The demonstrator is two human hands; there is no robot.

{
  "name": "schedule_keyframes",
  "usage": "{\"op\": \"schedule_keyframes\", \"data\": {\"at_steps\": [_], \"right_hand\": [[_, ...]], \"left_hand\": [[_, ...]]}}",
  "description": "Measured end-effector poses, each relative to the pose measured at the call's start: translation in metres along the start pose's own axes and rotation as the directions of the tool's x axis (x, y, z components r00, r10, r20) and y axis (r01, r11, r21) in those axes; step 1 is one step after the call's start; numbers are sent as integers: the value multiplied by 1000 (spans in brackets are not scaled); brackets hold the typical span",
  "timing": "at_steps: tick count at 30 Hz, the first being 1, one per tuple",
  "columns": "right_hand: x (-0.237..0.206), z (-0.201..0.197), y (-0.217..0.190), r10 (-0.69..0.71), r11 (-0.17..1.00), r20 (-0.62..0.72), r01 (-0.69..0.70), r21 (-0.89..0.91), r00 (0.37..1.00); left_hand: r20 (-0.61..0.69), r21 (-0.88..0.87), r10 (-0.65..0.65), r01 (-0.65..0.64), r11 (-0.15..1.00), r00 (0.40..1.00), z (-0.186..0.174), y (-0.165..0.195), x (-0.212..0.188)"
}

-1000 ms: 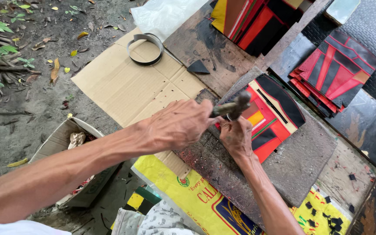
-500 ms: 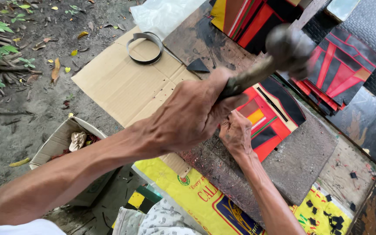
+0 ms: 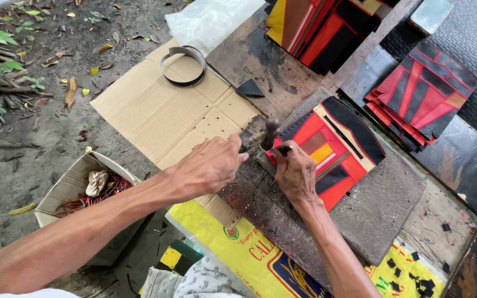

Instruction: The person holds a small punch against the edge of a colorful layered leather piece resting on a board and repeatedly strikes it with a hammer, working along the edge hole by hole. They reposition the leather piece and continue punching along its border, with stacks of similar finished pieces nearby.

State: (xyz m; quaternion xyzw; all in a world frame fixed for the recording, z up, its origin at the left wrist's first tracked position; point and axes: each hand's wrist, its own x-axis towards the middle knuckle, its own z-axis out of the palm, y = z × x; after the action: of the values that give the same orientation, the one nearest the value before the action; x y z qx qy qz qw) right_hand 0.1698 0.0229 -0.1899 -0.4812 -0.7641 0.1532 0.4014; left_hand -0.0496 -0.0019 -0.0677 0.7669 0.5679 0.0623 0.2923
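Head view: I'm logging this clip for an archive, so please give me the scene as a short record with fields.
Setting: outdoor wooden workbench beside bare ground
Left hand: grip closed on a hammer, head down near the right hand's punch tool
Right hand: pinches a small punch tool upright on the patchwork piece
Workpiece: red, black and yellow patchwork piece lying on a dark pad
Nearby: flat cardboard, metal ring, stack of similar pieces, box of scraps
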Motion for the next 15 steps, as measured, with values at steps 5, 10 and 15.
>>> {"op": "schedule_keyframes", "data": {"at_steps": [5, 10, 15], "right_hand": [[-3, -1, 1, -25, 999, -26, 27, 44, 999], [-3, 0, 9, 212, 973, 24, -213, 87, 977], [5, -14, 25, 270, 896, 263, -342, 283, 926]], "left_hand": [[2, -26, -25, 25, 999, 1000, 23, -9, 13], [46, 39, -36, 34, 999, 998, 39, -13, 18], [44, 72, 8, -11, 997, 999, 39, -15, 19]]}}
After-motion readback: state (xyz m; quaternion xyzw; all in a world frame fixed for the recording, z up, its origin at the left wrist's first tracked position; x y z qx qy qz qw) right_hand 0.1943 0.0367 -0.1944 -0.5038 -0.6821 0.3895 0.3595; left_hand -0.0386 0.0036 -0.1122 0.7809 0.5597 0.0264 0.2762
